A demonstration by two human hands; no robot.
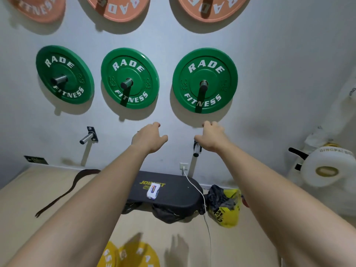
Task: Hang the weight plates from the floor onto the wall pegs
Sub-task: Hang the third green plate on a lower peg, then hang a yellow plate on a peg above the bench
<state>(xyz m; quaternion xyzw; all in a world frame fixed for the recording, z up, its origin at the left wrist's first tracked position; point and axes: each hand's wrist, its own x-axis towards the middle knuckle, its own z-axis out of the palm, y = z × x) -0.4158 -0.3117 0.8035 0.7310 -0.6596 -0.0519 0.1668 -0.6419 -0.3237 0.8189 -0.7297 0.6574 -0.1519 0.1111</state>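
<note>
1. We reach both arms up toward the wall. Our left hand [149, 137] and our right hand [212, 136] are side by side, a gap between them.
2. Both hands are released, with the fingers loosely spread and nothing held in either.
3. Our right fingertips [209, 124] lie just under the lower rim of the right green plate [217, 70]. We cannot tell whether they touch the wall.
4. Three green RADE FITNESS plates hang in a row, each on its own steel peg: the right one, the middle green plate [134, 64] and the left green plate [57, 60].
5. Above them the lower parts of three orange plates [119, 12] show, cut off by the top edge.
6. Below the green row a bare peg [89, 136] sticks out at the left. A second low peg [196, 150] is partly hidden behind our right hand.
7. Two yellow plates [138, 255] lie on the floor at the bottom edge, overlapping and blurred.
8. Against the wall a black JOINFIT pad [173, 197] carries a pack of wipes [153, 190]. A white cable [200, 191] runs down from the wall socket [184, 166] across the pad's right end.
9. A yellow bag [229, 214] sits just right of the pad, and a dark belt [63, 191] lies on the floor to its left.
</note>
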